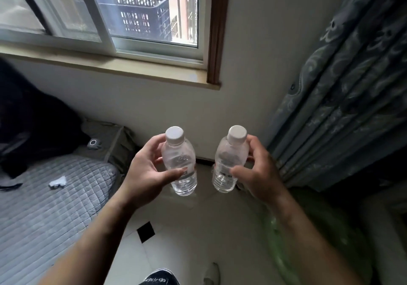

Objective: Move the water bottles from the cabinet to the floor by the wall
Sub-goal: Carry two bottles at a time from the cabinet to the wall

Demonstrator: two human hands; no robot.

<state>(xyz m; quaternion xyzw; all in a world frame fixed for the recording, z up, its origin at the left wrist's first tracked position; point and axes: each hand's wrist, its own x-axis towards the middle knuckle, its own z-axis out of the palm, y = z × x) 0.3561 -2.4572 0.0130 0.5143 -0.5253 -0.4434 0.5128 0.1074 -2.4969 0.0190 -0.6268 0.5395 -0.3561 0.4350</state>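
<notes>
A: While the bottles are hanging over the tiled floor (198, 229), who is holding them?

B: The left hand (147, 172) is wrapping its fingers round the left bottle (179, 163) and the right hand (258, 170) is gripping the right bottle (228, 163), both mid-body and upright. The clear ribbed plastic is looking light, smooth and squashable. The pale wall (176, 108) is standing just beyond.

bed (50, 207) left, curtain (343, 99) right

A sliding window (105, 13) tops the pale wall (253, 64); grey quilted bed (50, 207) left, patterned curtain (343, 99) right, tiled floor (187, 240) below.
</notes>
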